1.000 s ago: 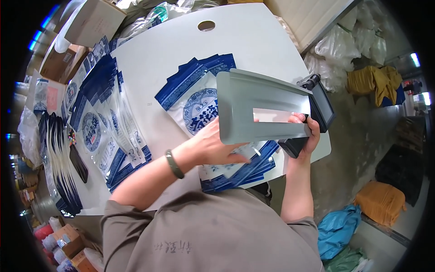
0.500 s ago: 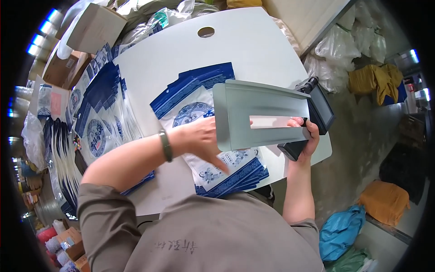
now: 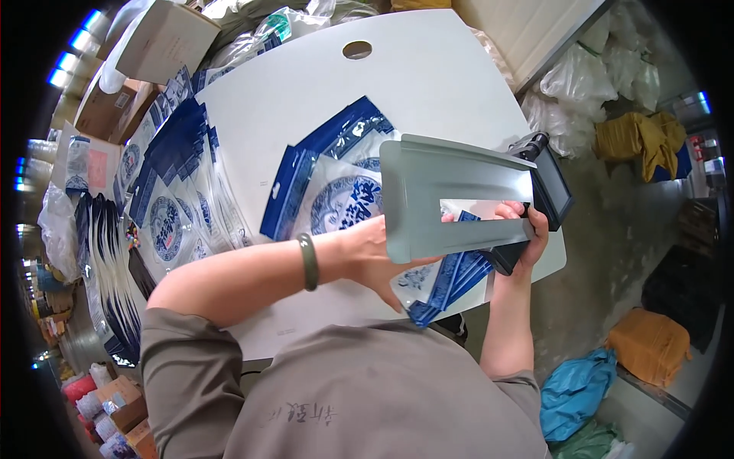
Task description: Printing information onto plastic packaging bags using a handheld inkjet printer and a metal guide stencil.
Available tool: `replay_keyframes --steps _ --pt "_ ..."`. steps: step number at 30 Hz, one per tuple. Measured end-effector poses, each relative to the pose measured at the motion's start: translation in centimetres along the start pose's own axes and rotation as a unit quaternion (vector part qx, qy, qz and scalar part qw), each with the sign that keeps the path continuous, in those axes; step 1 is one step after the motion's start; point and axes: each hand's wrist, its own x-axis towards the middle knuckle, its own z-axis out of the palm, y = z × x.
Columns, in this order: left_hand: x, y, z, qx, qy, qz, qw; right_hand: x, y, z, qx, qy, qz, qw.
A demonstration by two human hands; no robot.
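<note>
A fanned pile of blue-and-white printed plastic pouches [image 3: 329, 203] lies on the white table in front of me. My left hand [image 3: 371, 256] rests across the lower part of the pile, thumb and fingers spread apart; a grey plate partly covers it, with a fingertip showing in its slot. My right hand [image 3: 535, 233] is wrapped round a handheld device with a dark screen [image 3: 552, 187]. The grey slotted plate [image 3: 417, 180] joined to that device hangs over the pouches' right side. Its handle is mostly hidden by the plate and hand.
More fanned pouches [image 3: 172, 191] cover the left of the white table [image 3: 283, 99], which has a round hole near its far edge. Cardboard boxes [image 3: 167, 42] stand at the far left. Clear plastic bags [image 3: 573, 92] and coloured sacks [image 3: 650, 344] lie on the right.
The pouches under my left hand have turned, their lower ends swinging right. My left hand and the device have shifted slightly right in the view.
</note>
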Motion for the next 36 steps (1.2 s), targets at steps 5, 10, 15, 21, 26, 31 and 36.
replay_keyframes --steps 5,10,15,21,26,31,36 --pt "0.5 0.7 -1.2 -0.033 -0.040 -0.027 0.998 -0.1 0.2 0.1 0.004 -0.008 -0.002 1.000" --pt "0.2 -2.0 -3.3 -0.091 0.023 -0.029 0.995 -0.1 0.3 0.0 -0.053 0.029 -0.058 0.996" --pt "0.5 -2.7 -2.4 -0.109 0.022 -0.068 0.991 -0.8 0.2 0.4 -0.071 0.052 -0.091 0.992" --pt "-2.4 -2.5 -3.3 -0.079 -0.010 -0.101 0.992 -2.4 0.4 1.5 -0.063 0.024 -0.076 0.995" --pt "-1.8 -0.4 -3.7 0.039 0.004 -0.026 0.999 -2.8 0.8 3.1 -0.063 0.038 -0.058 0.996" --pt "-3.6 6.3 -1.2 0.045 0.118 -0.315 0.941 -3.5 0.4 3.6 -0.092 0.035 -0.061 0.993" --pt "-5.6 3.1 1.9 0.092 0.103 -0.286 0.948 -3.4 1.0 3.8 -0.107 0.073 -0.074 0.989"
